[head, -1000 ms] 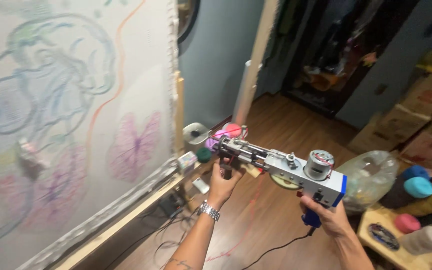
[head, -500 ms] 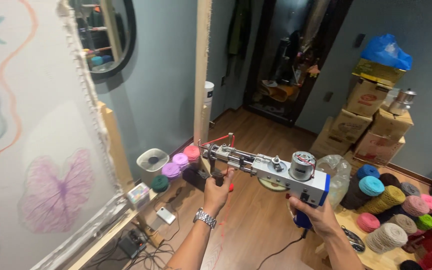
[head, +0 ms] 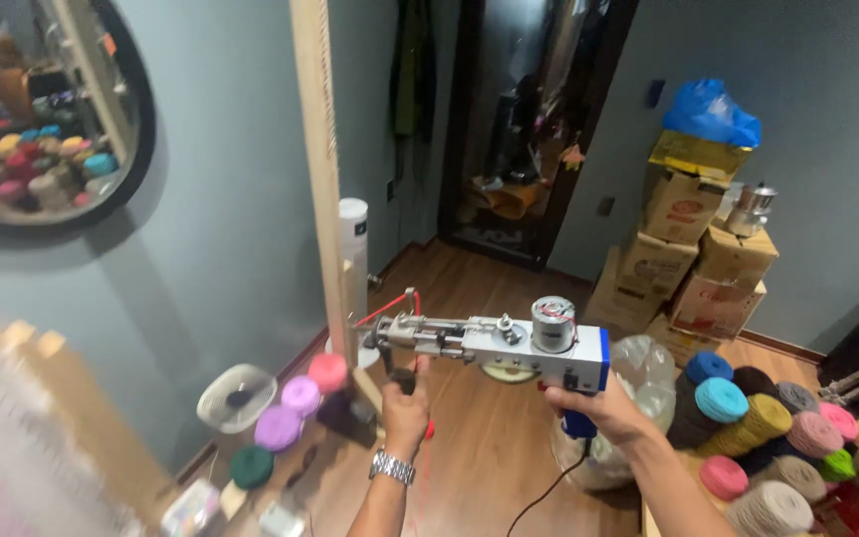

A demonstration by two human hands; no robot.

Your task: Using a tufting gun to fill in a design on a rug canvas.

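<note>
tufting gun [head: 494, 343] ×1 | left hand [head: 407, 403] | right hand [head: 594, 413] | both gripping

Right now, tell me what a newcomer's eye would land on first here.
Dead centre, a white tufting gun held level: the left hand grips its front handle, the right hand its blue rear grip. Colourful yarn cones crowd the lower right, and stacked cardboard boxes stand against the grey wall behind them.

Wooden frame post [head: 322, 199] blocks ahead.
</note>
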